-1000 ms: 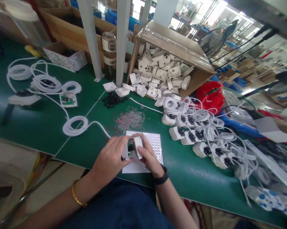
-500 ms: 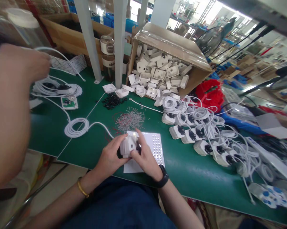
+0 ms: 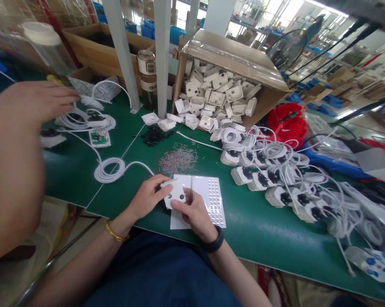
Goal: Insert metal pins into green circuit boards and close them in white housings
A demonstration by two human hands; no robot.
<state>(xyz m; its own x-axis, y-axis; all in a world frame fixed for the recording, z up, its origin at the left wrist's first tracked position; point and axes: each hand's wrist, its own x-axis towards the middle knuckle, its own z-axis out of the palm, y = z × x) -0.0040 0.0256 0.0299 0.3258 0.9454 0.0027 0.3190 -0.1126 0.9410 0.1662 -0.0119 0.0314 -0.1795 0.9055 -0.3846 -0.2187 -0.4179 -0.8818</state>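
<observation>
A white plastic box (image 3: 176,190) with round dark holes in its face is held between both hands above the bench. My left hand (image 3: 150,195) grips its left side, fingers closed round the edge. My right hand (image 3: 195,213) is closed on its lower right, thumb pressed to the face. A white cable (image 3: 140,163) runs from a coil (image 3: 109,170) to behind my left hand. Under the hands lies a white sheet (image 3: 179,219) with rows of small clear bumps (image 3: 213,198). What the box holds inside is hidden.
A co-worker's arm (image 3: 16,162) reaches in at left over coils and a circuit board (image 3: 100,138). Ahead are heaped screws (image 3: 178,160), black parts (image 3: 155,135) and a carton (image 3: 233,55) of white shells. Cabled boxes (image 3: 259,181) stand in rows at right.
The box, first seen gaping with green circuitry inside, is now closed together and turned holed face up. A co-worker's arm has come in from the left, among the coils.
</observation>
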